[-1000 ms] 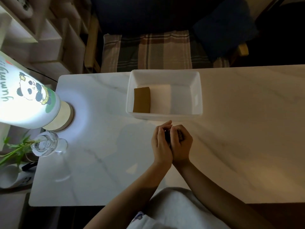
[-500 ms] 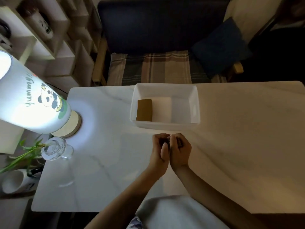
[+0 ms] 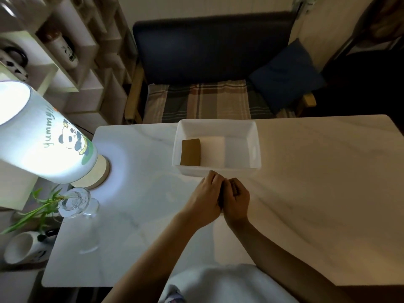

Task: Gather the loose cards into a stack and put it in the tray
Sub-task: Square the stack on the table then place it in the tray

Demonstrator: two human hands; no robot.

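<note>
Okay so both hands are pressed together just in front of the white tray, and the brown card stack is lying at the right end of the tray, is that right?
Not quite. The head view shows the brown card stack lying at the left end of the white tray, not the right. The rest holds: the left hand and right hand are pressed together just in front of the tray.

arms: bare, no sleeves | left hand [image 3: 205,196], right hand [image 3: 237,199]: bare (no rings seen) | garment [image 3: 218,285]: white
</note>
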